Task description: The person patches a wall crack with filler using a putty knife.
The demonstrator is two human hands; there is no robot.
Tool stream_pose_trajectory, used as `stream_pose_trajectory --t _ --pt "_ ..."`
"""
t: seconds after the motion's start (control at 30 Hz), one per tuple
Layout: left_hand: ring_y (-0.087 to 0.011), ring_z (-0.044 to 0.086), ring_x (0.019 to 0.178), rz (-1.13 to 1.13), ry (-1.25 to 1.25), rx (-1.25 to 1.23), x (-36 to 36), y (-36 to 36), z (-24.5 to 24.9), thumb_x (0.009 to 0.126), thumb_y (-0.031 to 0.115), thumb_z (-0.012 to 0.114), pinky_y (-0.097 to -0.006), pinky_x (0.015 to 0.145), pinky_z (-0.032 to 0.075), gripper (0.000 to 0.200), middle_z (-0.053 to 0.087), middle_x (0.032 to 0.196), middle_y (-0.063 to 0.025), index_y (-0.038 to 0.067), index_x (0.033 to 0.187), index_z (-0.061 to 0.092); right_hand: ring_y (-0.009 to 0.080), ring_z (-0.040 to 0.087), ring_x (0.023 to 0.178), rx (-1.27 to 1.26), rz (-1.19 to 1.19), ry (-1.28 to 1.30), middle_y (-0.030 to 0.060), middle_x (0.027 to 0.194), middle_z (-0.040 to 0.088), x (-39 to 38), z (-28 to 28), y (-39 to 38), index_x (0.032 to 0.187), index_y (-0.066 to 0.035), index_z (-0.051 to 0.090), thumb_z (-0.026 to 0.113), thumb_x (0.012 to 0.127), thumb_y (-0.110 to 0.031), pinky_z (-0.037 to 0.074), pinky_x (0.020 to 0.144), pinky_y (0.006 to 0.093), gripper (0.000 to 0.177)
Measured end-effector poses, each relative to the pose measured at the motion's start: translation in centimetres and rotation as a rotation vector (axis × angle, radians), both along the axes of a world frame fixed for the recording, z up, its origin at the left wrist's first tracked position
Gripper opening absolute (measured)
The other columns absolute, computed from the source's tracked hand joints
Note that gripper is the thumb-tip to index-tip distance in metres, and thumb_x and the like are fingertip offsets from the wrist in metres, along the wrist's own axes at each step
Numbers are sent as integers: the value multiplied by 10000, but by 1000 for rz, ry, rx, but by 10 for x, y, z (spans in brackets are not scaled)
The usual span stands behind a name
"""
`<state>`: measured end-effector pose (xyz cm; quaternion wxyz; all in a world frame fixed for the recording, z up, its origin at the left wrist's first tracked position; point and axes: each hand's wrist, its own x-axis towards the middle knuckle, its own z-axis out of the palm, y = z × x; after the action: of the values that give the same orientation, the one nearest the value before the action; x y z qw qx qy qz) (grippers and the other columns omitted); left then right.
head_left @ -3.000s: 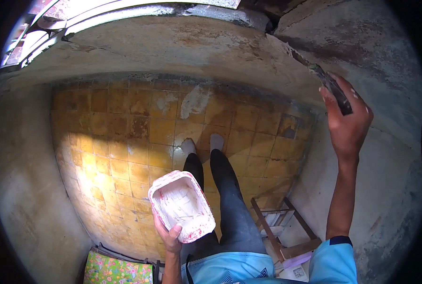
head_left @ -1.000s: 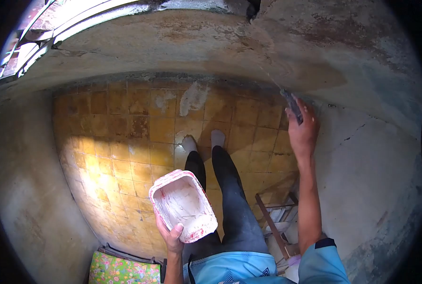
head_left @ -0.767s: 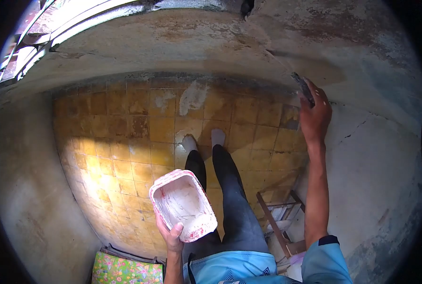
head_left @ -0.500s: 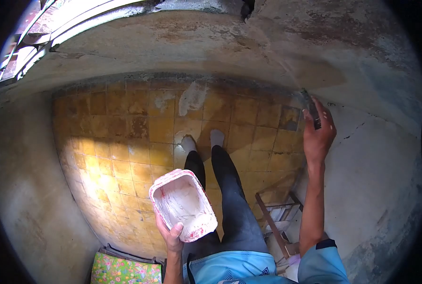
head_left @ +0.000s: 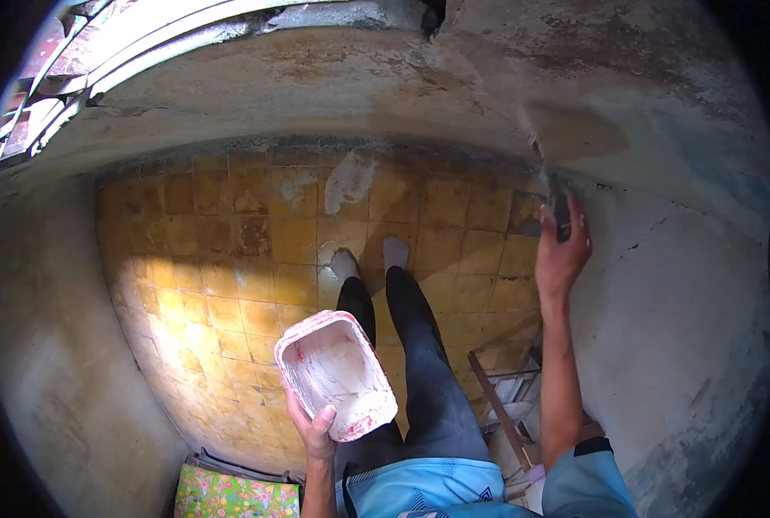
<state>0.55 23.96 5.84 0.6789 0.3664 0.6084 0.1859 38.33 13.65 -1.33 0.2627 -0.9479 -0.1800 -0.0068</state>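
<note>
Gripping the near end of a tub (head_left: 335, 373) from below, the left hand (head_left: 314, 429) has its thumb hooked over the rim and its fingers under the base. The tub sits at waist height above the person's dark trouser legs (head_left: 419, 345). It looks like thin plastic, smeared white and pink inside, so it is probably light but flexes if squeezed. The rim may be slick with paste, and a hold under the base is likely steadier than a pinch on the edge.

The right hand (head_left: 562, 255) is closed around the dark handle of a scraper (head_left: 559, 210), with its blade pointing up against the stained wall (head_left: 687, 285). The scraper appears stiff, narrow and light, best held by the handle, away from the blade edge. The two hands are well apart.

Far below lies a yellow tiled floor (head_left: 230, 259). A wooden frame (head_left: 499, 406) stands by the wall, and a flowered cloth (head_left: 234, 501) shows at the bottom edge.
</note>
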Motion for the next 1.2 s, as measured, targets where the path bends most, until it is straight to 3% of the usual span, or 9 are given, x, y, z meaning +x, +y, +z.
stream_pose_trajectory --t 0.03,0.1,0.23,0.43,0.63,0.8,0.9,1.0,1.2 --pt "-283 397 1317 -9 -5 -1 1 1 0 687 343 730 -401 1108 300 1034 371 1434 -188 -57 1486 210 313 634 1017 36 -62 88 155 1094 674 -11 -4 -8 1168 1 630 650 913 -198 485 879 382 324" --pt "-281 401 1315 -24 -20 -1 0 2 -2 692 337 725 -392 1108 297 1015 382 1431 -187 -58 1483 224 191 634 803 265 -14 342 84 963 677 -37 -15 -24 1193 -7 614 630 923 -202 506 707 312 333" --pt "-293 465 1267 -46 -78 -96 -4 8 -8 766 282 660 -408 1065 388 883 422 1393 -194 -31 1475 236 33 426 513 727 -495 1156 39 799 607 -111 10 -35 1219 -32 563 573 937 -177 322 412 200 317" --pt "-282 563 1170 98 -309 -353 7 15 15 768 178 630 -393 1030 449 738 535 1283 -180 -52 1406 337 105 469 512 1034 -596 1538 101 819 580 -189 75 -66 1148 -26 503 517 914 -170 354 425 228 275" --pt "-291 491 1253 -28 -554 -398 18 30 73 734 146 645 -410 1047 430 787 453 1379 -162 4 1438 322 123 451 523 1102 -321 1507 87 753 518 -176 160 -36 1123 -129 421 482 931 -234 339 435 232 228" --pt "-273 429 1314 -249 -704 -347 52 41 153 759 223 708 -405 1094 365 876 397 1439 -143 21 1482 259 85 441 498 1096 -188 1170 7 668 515 -178 240 -1 1086 -129 515 408 1017 -280 339 429 239 197" --pt "-259 432 1308 -363 -798 -287 57 43 197 783 277 720 -406 1094 365 867 403 1431 -136 24 1475 263 161 566 890 1003 -144 845 70 966 578 -188 262 12 1187 -61 538 436 1012 -250 448 791 277 277" --pt "-252 445 1292 -360 -870 -243 77 37 236 792 314 724 -399 1084 377 851 414 1417 -136 21 1458 282 223 510 1111 932 -54 566 116 1165 539 -194 283 18 1257 -7 507 445 1011 -235 378 982 330 341" --pt "-229 477 1242 -463 -884 -142 86 41 247 788 379 735 -384 1058 393 840 466 1350 -133 8 1412 313 211 500 1130 1064 -54 436 113 1201 521 -197 316 20 1299 22 467 438 1008 -212 378 994 335 374"
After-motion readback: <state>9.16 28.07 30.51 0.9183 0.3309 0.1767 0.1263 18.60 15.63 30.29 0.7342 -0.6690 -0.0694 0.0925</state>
